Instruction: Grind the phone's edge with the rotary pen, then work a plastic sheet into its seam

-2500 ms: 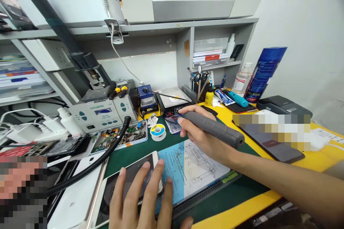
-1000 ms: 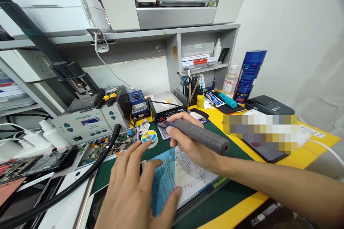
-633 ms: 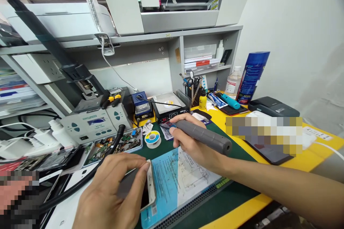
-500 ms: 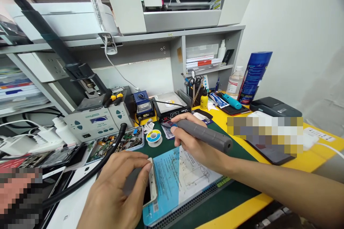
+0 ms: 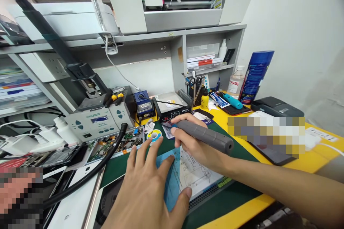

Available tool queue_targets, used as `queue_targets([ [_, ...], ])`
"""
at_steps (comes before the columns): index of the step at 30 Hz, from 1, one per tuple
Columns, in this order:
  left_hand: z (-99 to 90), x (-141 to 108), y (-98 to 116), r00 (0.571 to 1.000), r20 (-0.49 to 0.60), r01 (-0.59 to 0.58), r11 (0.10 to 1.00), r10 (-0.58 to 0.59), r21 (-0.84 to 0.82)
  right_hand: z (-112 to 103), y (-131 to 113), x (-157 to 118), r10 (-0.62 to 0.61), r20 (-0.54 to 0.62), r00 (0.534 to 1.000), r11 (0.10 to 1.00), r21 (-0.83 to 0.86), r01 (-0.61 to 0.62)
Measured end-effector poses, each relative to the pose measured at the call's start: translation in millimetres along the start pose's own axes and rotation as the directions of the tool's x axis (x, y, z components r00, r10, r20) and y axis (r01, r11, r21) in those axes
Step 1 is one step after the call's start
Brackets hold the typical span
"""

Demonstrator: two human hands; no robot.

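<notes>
In the head view, 1 grey tool [image 5: 205,134] is being gripped in the right hand [image 5: 192,145], over the far side of a printed panel [image 5: 189,173]. The left hand [image 5: 150,182] is being held with fingers spread wide, near and left, nothing visibly being grasped; panel contact cannot be told. Work is seemingly being done, but no finished piece is being shown; what is left cannot be judged.

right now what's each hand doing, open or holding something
Left hand: open, fingers spread; whatever lies beneath is hidden.
Right hand: closed around a gray cylindrical tool handle.
</notes>
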State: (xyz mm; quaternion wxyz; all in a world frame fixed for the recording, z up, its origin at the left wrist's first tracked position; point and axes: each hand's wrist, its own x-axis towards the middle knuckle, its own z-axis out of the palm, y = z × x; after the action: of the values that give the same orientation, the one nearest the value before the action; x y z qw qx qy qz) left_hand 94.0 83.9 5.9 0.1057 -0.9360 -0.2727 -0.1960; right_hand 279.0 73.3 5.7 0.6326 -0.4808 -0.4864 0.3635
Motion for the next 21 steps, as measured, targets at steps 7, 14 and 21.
queue_targets([
  [7,2.2,-1.4,-1.0,0.996,-0.062,-0.068,0.996,0.071,0.050,0.6,0.7,-0.4,0.004,0.004,1.000,1.000,0.009,-0.004],
  [14,2.2,-2.9,-2.6,0.996,-0.041,-0.075,0.997,0.076,0.029,0.6,-2.0,-1.4,0.001,-0.002,1.000,1.000,-0.021,-0.002],
  [21,5.4,-5.6,-8.4,0.992,-0.114,-0.060,0.998,0.058,-0.021,-1.5,-1.6,-2.6,-0.030,0.018,0.999,0.998,-0.049,0.030],
])
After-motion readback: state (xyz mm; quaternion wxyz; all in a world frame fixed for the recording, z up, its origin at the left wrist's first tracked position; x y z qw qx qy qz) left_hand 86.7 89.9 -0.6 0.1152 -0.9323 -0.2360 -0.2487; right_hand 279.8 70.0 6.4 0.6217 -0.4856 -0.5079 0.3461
